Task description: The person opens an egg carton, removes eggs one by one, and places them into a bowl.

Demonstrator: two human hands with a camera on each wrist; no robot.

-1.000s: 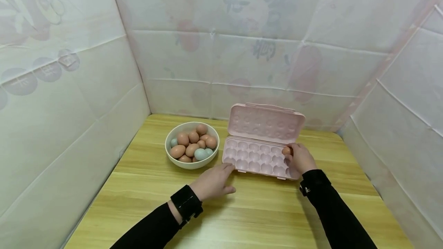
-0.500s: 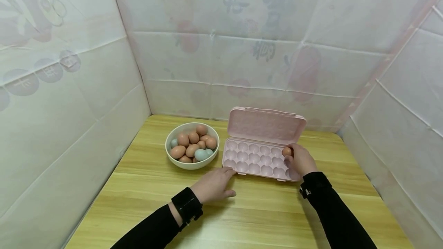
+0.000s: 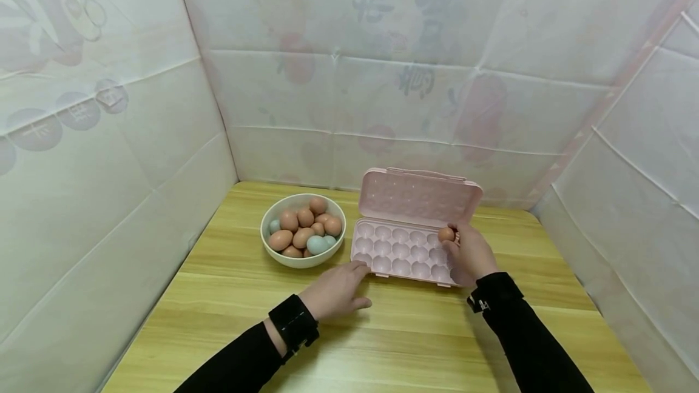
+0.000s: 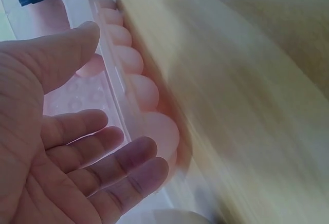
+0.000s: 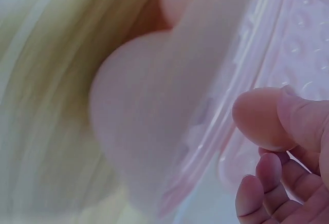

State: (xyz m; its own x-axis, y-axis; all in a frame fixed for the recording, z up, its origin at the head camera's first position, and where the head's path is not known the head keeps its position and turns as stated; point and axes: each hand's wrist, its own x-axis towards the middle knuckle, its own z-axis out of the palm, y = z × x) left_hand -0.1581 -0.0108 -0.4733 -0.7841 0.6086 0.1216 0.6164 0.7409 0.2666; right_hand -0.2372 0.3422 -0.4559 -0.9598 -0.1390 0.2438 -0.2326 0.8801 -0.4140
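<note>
My right hand (image 3: 474, 251) pinches a brown egg (image 3: 446, 235) between thumb and fingers, at the back right of a pink egg carton (image 3: 401, 250). In the right wrist view the egg (image 5: 262, 118) shows above the carton's edge, thumb on its upper side. The carton lies open, its lid (image 3: 419, 198) raised at the back, and the cups in view hold no eggs; my right hand hides those at the right end. My left hand (image 3: 335, 290) has its fingertips at the carton's front left corner. Its fingers (image 4: 123, 162) are loosely extended, palm showing in the left wrist view.
A cream bowl (image 3: 302, 264) piled with brown and pale blue eggs stands left of the carton. Both rest on a wood-grain table (image 3: 415, 344). White printed sheets (image 3: 349, 102) close off the back and both sides.
My right hand has shifted slightly left and up with the egg. The carton's lid has leaned back a little since the first frame. My left hand stays nearly still.
</note>
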